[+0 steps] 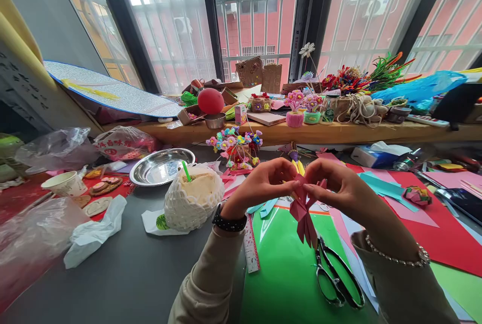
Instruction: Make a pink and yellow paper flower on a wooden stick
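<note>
Both hands meet above a green sheet, pinching a folded pink paper piece between them. My left hand grips its upper left side with thumb and fingertips. On the upper right side, the thumb and fingers of my right hand are closed on the same paper. Its pointed folds hang down below the fingers. Black-handled scissors lie on the green sheet just below the paper. A patterned ruler rests along the sheet's left edge.
Left of my hands stands a coconut in white foam netting with a green straw, near a metal plate. Red paper and other coloured sheets spread to the right. Yarn flowers and a wooden sill lie beyond.
</note>
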Motion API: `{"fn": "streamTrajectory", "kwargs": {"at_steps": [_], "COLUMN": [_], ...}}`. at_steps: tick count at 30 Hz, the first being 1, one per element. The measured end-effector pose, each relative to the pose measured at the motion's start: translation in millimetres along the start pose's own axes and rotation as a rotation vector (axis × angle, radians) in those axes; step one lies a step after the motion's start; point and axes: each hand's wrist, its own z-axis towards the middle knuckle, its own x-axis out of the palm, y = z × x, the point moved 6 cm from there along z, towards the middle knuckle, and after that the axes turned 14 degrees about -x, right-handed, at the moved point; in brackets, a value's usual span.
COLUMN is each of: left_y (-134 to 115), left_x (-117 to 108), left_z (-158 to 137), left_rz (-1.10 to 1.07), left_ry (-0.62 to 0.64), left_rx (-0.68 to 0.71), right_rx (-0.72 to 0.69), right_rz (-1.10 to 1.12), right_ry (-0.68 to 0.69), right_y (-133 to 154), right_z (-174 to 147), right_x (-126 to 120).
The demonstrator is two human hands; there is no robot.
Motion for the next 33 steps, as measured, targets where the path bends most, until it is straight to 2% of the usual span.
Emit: {"fn": "streamTrajectory", "kwargs": {"at_steps": [10,20,33], "left_y": [-2,-8,-5], "left_x": [-1,2,0], "left_z": [1,-4,-2], "left_rz": [0.14,0.14,0.216], "left_ry": [-0.058,-0.04,-0.11], "left_rx": [0.042,0.074,0.083], "right_rx": [-0.065,-0.064,-0.081], "right_rz": [-0.118,-0.072,-0.146], "right_ry": [-0.028,-0.007,-0.038], "right_y": [7,9,8], "right_z": [1,0,0], "right_x": [-3,-1,-4]}}
